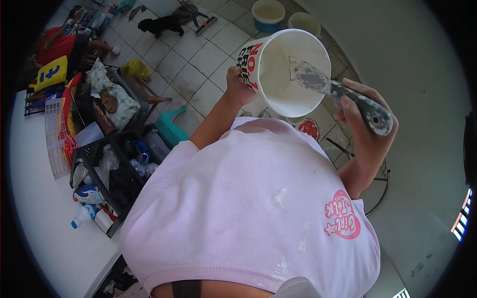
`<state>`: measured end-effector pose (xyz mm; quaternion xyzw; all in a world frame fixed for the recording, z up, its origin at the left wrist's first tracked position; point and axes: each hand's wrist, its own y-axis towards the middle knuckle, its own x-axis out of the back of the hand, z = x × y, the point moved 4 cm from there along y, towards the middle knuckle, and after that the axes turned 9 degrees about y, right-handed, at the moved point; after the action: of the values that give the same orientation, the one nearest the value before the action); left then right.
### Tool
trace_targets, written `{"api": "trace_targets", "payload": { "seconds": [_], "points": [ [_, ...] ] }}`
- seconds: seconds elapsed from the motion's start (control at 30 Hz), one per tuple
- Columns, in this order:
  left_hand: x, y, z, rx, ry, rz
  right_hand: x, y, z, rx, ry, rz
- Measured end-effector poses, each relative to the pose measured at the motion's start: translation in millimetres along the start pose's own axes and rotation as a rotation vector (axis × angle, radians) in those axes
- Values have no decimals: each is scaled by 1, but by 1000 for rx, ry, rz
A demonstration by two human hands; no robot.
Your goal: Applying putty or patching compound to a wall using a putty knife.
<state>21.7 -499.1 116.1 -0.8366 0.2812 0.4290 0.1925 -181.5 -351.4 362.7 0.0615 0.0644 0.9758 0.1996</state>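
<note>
Tipped so that its mouth faces me, a white bucket [285,105] with red and black print is held in front of my chest. My left hand [239,89] grips it from the left side; most of those fingers are hidden behind it. My right hand [365,119] is closed around the dark, paint-smeared handle of a putty knife [348,94]. The knife's grey blade, crusted with pale residue, points left across the bucket's opening. Whitish smears coat the inside of the bucket. I cannot tell whether the blade touches its wall.
A plain wall [397,54] rises close on the right. Two more buckets, one blue and white [268,26], stand beyond on the tiled floor [189,64]. A black rack [107,184] heaped with household items is at left. A black animal [161,25] and a person in red [52,44] are farther off.
</note>
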Motion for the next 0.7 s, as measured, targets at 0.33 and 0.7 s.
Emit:
{"api": "trace_targets", "payload": {
  "seconds": [0.33,0.7],
  "points": [
    [-23,-5,10,12,-233,175,-60,12,-36,5,-102,224],
    [-22,-13,7,82,-285,362,-53,21,-11,17,-124,311]
  ]
}}
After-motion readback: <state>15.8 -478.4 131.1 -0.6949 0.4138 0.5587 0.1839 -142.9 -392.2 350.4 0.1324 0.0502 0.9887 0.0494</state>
